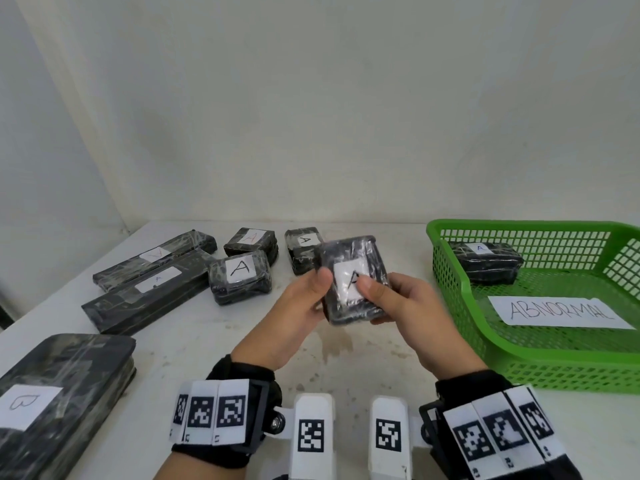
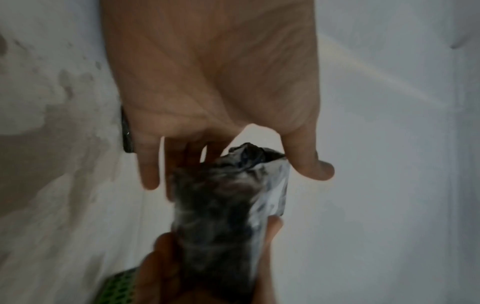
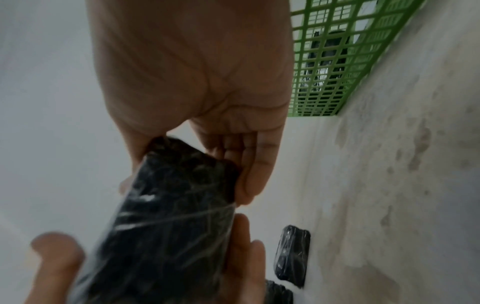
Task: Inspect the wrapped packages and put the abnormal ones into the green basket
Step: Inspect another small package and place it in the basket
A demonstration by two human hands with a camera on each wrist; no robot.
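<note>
A small black package (image 1: 353,278) wrapped in clear film, with a white label marked "A", is held up above the table between both hands. My left hand (image 1: 304,299) grips its left edge, thumb on the front. My right hand (image 1: 391,299) grips its right edge, thumb on the label. The left wrist view shows the package (image 2: 223,205) end-on between my left hand's (image 2: 221,160) thumb and fingers. In the right wrist view the package (image 3: 168,216) sits against my right hand (image 3: 197,164). The green basket (image 1: 460,306) stands at the right with one wrapped package (image 1: 485,261) and an "ABNORMAL" paper inside.
On the white table (image 1: 207,358) lie two long wrapped packages (image 1: 149,289) at the left, three small ones labelled "A" (image 1: 242,275) behind, and a large flat one labelled "B" (image 1: 59,393) at the front left. A wall rises behind the table.
</note>
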